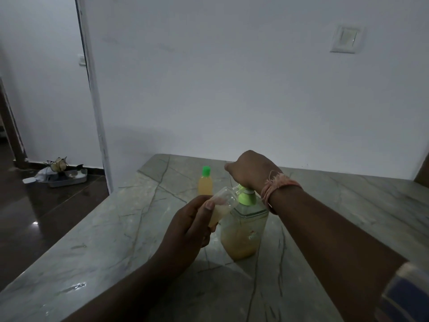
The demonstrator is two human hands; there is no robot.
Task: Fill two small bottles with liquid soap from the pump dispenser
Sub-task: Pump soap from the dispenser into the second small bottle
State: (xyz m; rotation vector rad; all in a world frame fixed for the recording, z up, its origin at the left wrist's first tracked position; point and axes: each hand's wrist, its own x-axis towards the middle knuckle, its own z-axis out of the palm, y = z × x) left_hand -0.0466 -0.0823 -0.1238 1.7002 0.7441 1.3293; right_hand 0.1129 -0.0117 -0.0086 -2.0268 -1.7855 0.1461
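Left hand [188, 225] fingers are gripping the open small bottle [220, 206], tilting its mouth against the pump dispenser [243, 225] spout on the bench [116, 228]. Right hand [249, 169] is pressing the pump, fingers curled; capped bottle [205, 182] is standing behind.

One head-worn wide-angle view looks forward and down, close over the marble counter [116, 228] (dim, seemingly).

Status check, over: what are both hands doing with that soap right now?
Left hand grips open small bottle, tilted at spout. Right hand presses pump dispenser. Capped bottle stands behind, filled. Nothing in the way.
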